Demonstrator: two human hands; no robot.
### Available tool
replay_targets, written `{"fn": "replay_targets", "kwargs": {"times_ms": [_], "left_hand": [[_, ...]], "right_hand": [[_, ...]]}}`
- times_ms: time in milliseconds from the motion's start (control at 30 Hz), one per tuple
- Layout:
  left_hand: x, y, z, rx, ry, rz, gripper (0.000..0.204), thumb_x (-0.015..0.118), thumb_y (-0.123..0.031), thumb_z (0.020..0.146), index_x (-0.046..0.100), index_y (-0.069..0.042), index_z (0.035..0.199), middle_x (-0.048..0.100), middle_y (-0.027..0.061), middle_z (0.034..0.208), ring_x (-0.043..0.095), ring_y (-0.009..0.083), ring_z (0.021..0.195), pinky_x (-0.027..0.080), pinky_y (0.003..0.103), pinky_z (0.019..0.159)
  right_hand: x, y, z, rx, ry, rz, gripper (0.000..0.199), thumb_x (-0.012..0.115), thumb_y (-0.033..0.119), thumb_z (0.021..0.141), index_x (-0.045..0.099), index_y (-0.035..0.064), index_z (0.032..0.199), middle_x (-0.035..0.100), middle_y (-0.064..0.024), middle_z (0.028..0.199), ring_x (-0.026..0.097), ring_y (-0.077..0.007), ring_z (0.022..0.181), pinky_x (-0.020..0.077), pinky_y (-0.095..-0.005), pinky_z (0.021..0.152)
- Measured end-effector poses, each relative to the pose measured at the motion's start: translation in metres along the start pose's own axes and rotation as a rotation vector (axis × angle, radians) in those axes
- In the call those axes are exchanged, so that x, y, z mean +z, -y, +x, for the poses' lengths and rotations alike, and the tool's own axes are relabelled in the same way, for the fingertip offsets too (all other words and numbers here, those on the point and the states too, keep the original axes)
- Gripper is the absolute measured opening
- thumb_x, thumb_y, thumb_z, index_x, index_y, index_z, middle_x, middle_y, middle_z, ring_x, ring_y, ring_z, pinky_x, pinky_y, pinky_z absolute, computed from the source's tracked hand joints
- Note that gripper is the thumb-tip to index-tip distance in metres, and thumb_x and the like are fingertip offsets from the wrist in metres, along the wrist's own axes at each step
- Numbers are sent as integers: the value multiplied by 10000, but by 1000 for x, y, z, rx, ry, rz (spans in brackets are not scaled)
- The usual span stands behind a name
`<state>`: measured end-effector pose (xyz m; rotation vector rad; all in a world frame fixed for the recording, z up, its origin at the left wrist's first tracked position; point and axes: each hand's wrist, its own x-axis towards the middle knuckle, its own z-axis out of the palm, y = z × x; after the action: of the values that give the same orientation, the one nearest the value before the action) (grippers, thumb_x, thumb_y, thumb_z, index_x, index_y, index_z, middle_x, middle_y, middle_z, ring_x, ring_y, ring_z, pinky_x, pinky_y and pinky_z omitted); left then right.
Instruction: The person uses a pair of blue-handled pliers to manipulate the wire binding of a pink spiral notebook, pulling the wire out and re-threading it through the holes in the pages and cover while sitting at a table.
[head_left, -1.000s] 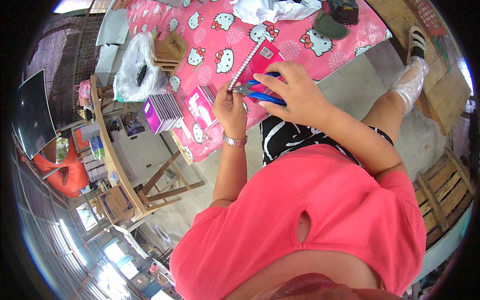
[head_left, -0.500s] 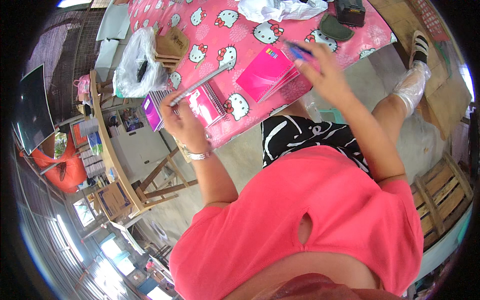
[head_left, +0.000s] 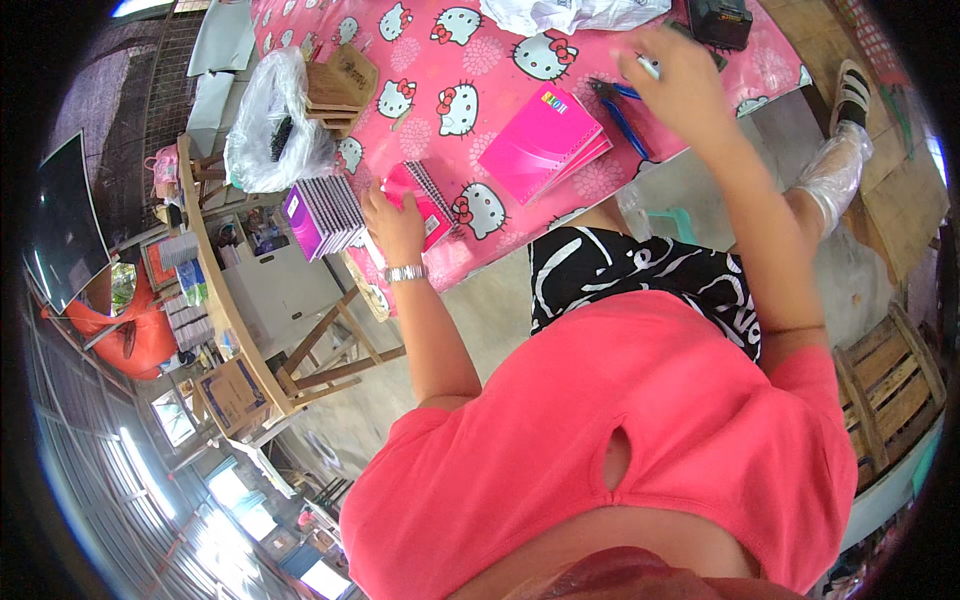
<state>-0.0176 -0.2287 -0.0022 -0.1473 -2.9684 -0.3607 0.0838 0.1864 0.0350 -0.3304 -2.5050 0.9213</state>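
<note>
Pink cartoon-cat tabletop (head_left: 500, 40): your left hand (head_left: 392, 222) clasps a spiral notebook (head_left: 425, 205); blue pliers (head_left: 625, 110) lie just under your right hand (head_left: 680, 80), its grip unreadable.

Pink tablecloth (head_left: 500, 45) w/ white cat print; magenta notebooks (head_left: 545, 145); purple-edged stack (head_left: 325, 212) (spiral-bound); blue-handled pliers (head_left: 625, 112).
</note>
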Motion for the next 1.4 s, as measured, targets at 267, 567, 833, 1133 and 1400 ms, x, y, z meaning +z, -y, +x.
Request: {"fn": "replay_targets", "kwargs": {"times_ms": [267, 567, 833, 1133, 1400], "left_hand": [[-9, -4, -3, 11, 130, -107, 566, 579, -329, 966, 395, -165, 1476, 298, 367, 1469, 341, 473, 1367, 332, 469, 1106], [-8, 6, -9, -39, 153, -77, 513, 501, -313, 999, 386, -199, 1486, 303, 342, 1489, 329, 459, 1386, 353, 457, 1094], [-16, -47, -10, 253, -232, -112, 397, 635, -164, 897, 569, -10, 1257, 454, 302, 1368, 442, 448, 1271, 366, 518, 1052], [-22, -211, -60, 770, 125, -112, 279, 722, -141, 769, 654, -79, 1032, 631, 109, 1069, 589, 316, 1002, 483, 425, 847], [-34, -198, -57, 782, 260, -204, 306, 706, -138, 773, 656, -82, 1069, 636, 91, 1036, 614, 303, 940, 515, 404, 810]], "right_hand": [[66, -63, 154, -261, -165, -304, 174, 541, 116, 869, 687, 30, 908, 659, -155, 862, 644, -305, 818, 515, -433, 749], [99, -35, 170, 205, 146, -503, 234, 534, 103, 878, 679, -16, 1018, 620, -206, 1106, 612, -348, 1040, 559, -405, 830], [116, -48, 174, 188, -31, -461, 200, 550, 85, 863, 701, -24, 936, 627, -251, 1112, 651, -363, 1011, 561, -425, 813], [75, -52, 195, 291, -316, -136, 202, 597, 111, 773, 682, -40, 877, 681, -267, 866, 683, -392, 843, 552, -451, 756], [2, 3, 66, 105, -46, 716, 210, 570, 168, 859, 641, 14, 983, 670, -156, 869, 641, -326, 796, 513, -436, 740]]}}
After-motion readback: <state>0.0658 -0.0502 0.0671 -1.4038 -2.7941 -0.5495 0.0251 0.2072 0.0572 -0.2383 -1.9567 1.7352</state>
